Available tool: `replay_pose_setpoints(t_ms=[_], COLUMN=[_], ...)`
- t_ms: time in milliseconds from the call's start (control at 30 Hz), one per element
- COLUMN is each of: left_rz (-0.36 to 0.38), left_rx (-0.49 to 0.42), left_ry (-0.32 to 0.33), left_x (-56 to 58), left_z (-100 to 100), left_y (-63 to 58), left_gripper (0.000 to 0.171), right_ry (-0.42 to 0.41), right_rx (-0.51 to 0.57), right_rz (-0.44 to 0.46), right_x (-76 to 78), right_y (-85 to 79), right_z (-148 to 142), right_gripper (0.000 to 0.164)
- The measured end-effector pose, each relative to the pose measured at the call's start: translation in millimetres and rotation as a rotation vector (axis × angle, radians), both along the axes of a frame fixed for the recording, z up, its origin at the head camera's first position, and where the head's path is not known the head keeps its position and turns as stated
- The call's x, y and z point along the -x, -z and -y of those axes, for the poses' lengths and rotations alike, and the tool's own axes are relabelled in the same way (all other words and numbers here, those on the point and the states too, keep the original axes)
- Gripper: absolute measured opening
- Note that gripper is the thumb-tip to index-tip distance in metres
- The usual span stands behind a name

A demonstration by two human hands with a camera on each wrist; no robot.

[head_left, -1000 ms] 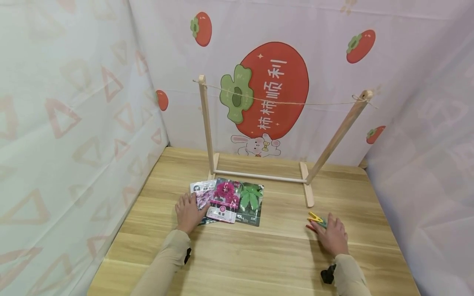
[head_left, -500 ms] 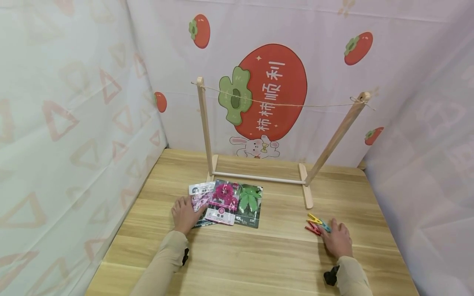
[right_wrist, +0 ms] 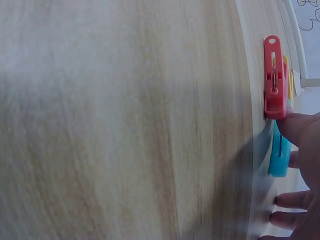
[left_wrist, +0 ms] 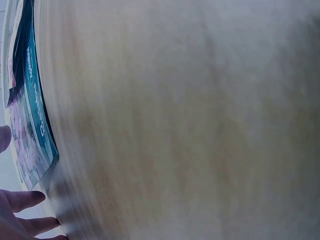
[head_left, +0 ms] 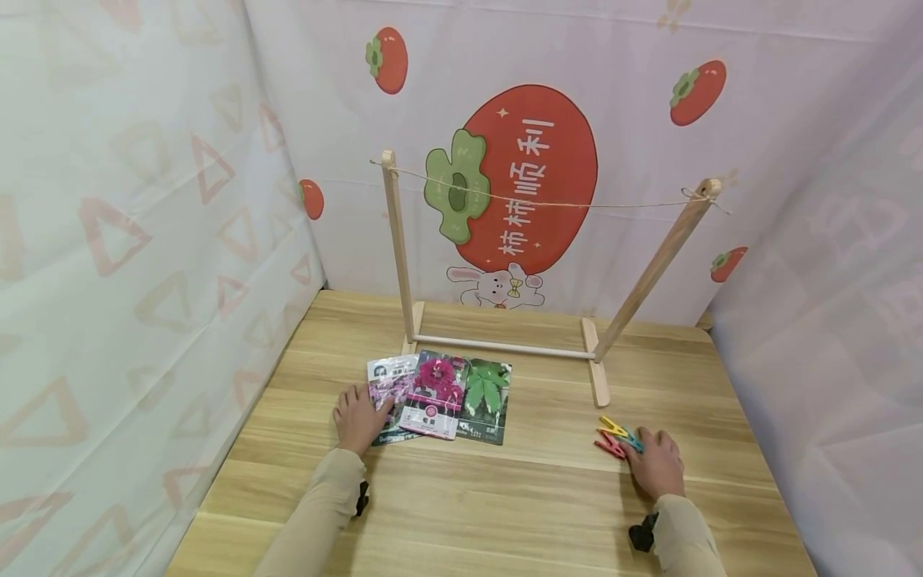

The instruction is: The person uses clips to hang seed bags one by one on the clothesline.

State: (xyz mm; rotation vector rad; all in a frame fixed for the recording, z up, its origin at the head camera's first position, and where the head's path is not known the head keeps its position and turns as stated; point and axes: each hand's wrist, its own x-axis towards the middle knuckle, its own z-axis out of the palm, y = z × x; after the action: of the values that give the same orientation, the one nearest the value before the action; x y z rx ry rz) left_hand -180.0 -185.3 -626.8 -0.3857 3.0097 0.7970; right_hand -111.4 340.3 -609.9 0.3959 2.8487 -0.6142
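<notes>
Three flat, glossy packets with plant pictures overlap on the table at left: a purple-flower packet point(head_left: 392, 373), a magenta-flower packet point(head_left: 436, 394) on top and a green-leaf packet point(head_left: 487, 399). My left hand point(head_left: 357, 420) rests at the left edge of the purple-flower packet, fingers extended and thumb spread over it in the left wrist view. At right lies a small group of plastic clothespins: a red clothespin point(right_wrist: 274, 80), a yellow clothespin point(head_left: 613, 425) and a blue clothespin point(right_wrist: 280, 155). Beside them rests my right hand point(head_left: 657, 462), fingers loosely spread, thumb right at the clothespins.
Behind the packets stands a wooden frame point(head_left: 652, 282) with two upright posts and a white bottom bar point(head_left: 505, 347). A thin string point(head_left: 591, 206) runs between the post tops. Printed fabric walls point(head_left: 346, 232) enclose the wooden table point(head_left: 497, 513) on three sides.
My right hand has drawn back from over the clothespins, and more of them shows. My left thumb has shifted slightly left off the magenta-flower packet. The packets look unmoved.
</notes>
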Motion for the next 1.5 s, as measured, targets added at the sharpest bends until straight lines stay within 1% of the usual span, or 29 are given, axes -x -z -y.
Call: replay_pose_setpoints(t_ms=[167,267,433,733,967,1133,1333,1500], left_rz=[-0.006,0.007,0.031,0.031,0.029,0.008,-0.011,-0.023], left_rx=[-0.018,-0.035,-0.047,-0.094,-0.124,-0.146,-0.176,-0.184], left_ry=[-0.022,-0.031,-0.042,-0.075,-0.090,-0.104,-0.161,-0.199], left_x=[-0.3,0.1,2.3,5.9,8.3,7.2,7.0,9.2], left_z=[-1.4,-2.1,-1.2,-0.5,0.8,3.9,6.2,5.6], left_y=[-2.0,-3.6,-3.0,-2.2,-4.7,-6.6,-8.9,-13.1], left_gripper=[0.074,0.074,0.074,0.069,0.065,0.059,0.049,0.040], right_ry=[-0.006,-0.007,-0.001,0.015,0.027,0.035,0.046,0.060], right_rx=[-0.012,-0.021,-0.033,-0.026,-0.016,-0.019,-0.021,-0.012], right_rz=[-0.017,-0.039,-0.083,-0.133,-0.124,-0.107,-0.106,-0.118], right_x=[3.7,4.6,6.0,8.4,9.2,9.6,10.1,10.9], right_y=[2.0,2.3,2.8,5.0,6.1,5.6,2.0,1.9], right_z=[1.2,2.3,4.5,5.2,4.3,5.9,8.9,9.4], right_gripper=[0.061,0.057,0.051,0.043,0.043,0.045,0.049,0.049])
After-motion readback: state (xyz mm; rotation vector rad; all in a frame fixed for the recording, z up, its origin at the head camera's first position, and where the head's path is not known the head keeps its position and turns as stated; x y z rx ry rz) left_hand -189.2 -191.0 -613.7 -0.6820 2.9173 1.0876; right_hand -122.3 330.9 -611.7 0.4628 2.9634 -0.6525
